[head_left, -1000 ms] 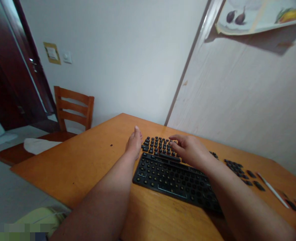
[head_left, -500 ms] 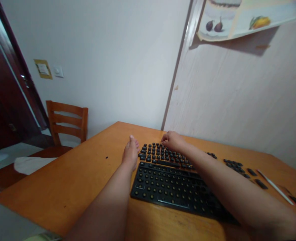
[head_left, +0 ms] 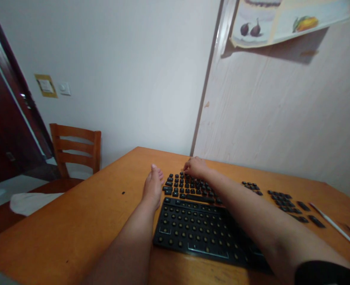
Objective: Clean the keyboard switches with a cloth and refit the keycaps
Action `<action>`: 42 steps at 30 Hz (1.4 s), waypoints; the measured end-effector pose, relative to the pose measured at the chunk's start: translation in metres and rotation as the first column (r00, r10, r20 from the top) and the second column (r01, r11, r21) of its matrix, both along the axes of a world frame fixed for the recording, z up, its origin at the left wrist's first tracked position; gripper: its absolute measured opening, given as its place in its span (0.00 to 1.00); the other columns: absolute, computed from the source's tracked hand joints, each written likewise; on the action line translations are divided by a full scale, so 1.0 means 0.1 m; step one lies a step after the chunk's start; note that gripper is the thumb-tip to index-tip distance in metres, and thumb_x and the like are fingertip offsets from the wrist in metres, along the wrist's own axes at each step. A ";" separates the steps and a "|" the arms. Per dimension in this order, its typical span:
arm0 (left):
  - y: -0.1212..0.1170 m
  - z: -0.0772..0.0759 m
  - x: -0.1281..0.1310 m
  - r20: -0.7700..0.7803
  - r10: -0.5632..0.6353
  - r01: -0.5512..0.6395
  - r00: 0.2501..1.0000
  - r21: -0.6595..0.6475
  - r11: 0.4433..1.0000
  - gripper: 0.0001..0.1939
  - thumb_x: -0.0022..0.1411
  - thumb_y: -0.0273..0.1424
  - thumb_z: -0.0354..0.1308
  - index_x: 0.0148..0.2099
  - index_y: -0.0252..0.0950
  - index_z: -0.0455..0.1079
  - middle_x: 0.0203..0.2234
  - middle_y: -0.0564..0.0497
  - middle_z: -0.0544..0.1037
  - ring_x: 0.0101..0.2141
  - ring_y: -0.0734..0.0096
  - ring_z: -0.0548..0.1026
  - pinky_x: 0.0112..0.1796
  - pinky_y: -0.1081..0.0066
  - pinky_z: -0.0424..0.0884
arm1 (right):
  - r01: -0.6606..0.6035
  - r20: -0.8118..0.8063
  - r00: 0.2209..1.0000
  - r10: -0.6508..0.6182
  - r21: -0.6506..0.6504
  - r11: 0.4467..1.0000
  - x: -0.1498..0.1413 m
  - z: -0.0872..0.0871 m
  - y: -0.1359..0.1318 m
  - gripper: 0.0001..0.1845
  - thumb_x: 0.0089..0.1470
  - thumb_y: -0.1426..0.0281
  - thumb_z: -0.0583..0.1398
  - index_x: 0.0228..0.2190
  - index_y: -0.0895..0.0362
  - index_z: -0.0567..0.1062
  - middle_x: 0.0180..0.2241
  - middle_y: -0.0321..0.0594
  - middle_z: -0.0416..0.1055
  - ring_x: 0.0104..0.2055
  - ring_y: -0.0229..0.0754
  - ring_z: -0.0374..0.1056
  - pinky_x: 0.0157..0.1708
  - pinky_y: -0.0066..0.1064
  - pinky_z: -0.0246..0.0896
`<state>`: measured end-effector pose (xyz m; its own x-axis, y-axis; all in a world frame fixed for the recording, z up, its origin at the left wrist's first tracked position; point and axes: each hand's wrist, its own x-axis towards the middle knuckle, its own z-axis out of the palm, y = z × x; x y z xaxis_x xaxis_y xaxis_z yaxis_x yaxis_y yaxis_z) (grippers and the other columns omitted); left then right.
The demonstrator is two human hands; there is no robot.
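Loose black keycaps [head_left: 186, 185] lie in rows on the table behind a black keyboard [head_left: 192, 225], whose bare switches show. My right hand [head_left: 195, 167] is over the far row of these keycaps. Its fingers are bent down and pinched together by a keycap [head_left: 181, 173] near the row's left part; what is between the fingertips is too small to make out. My left hand [head_left: 152, 186] rests on its edge just left of the keycaps, thumb raised and fingers loosely extended, holding nothing. My right forearm hides the keyboard's right part and some keycaps.
More keycaps [head_left: 284, 202] lie at the right, near a thin white stick [head_left: 333, 225]. A small black piece [head_left: 123, 193] lies on the wooden table [head_left: 103, 221] to the left. A wooden chair [head_left: 76, 146] stands beyond the left edge, with a white cloth [head_left: 29, 202] on another seat.
My right hand has moved a little left along the far keycap row. My left hand has stayed by the keycaps. The view has shifted slightly.
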<state>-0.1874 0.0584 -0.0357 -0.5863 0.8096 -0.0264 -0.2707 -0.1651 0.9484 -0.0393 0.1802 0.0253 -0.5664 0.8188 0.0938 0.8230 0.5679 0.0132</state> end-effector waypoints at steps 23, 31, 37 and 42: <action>-0.01 0.00 0.02 -0.019 -0.011 0.011 1.000 0.001 1.000 0.40 0.66 0.58 0.39 0.60 0.28 0.66 0.59 0.30 0.69 0.58 0.54 0.70 0.55 0.61 0.68 | -0.061 0.007 0.998 0.061 -0.019 0.998 -0.05 -0.07 0.08 0.13 0.54 0.61 0.63 0.41 0.45 0.83 0.48 0.43 0.74 0.54 0.52 0.62 0.53 0.41 0.56; -0.01 0.01 0.02 -0.011 -0.017 0.017 1.000 -0.003 1.000 0.40 0.67 0.58 0.39 0.60 0.29 0.65 0.60 0.31 0.68 0.59 0.54 0.70 0.56 0.60 0.68 | -0.071 -0.011 0.997 0.071 -0.010 0.997 -0.06 -0.10 0.11 0.11 0.52 0.61 0.64 0.38 0.45 0.84 0.48 0.44 0.74 0.54 0.55 0.63 0.52 0.42 0.57; -0.02 0.02 0.04 -0.007 -0.018 0.018 1.000 0.002 1.000 0.41 0.66 0.58 0.39 0.62 0.27 0.64 0.60 0.30 0.67 0.59 0.54 0.69 0.56 0.61 0.68 | -0.087 -0.066 0.994 0.086 -0.007 0.996 -0.05 -0.15 0.14 0.09 0.51 0.63 0.65 0.35 0.45 0.84 0.47 0.44 0.75 0.54 0.57 0.63 0.52 0.45 0.57; -0.02 0.02 0.03 -0.009 -0.012 0.012 1.000 -0.001 1.000 0.41 0.65 0.59 0.40 0.60 0.29 0.66 0.59 0.31 0.69 0.58 0.54 0.70 0.55 0.61 0.69 | -0.090 -0.167 0.982 0.087 -0.010 0.996 -0.04 -0.16 0.19 0.06 0.49 0.66 0.66 0.31 0.48 0.84 0.43 0.43 0.77 0.51 0.54 0.66 0.49 0.40 0.59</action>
<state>-0.1842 0.0563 -0.0341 -0.5764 0.8169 -0.0217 -0.2641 -0.1610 0.9510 -0.0434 0.1991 0.0090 -0.6147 0.7682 0.1789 0.7591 0.6378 -0.1301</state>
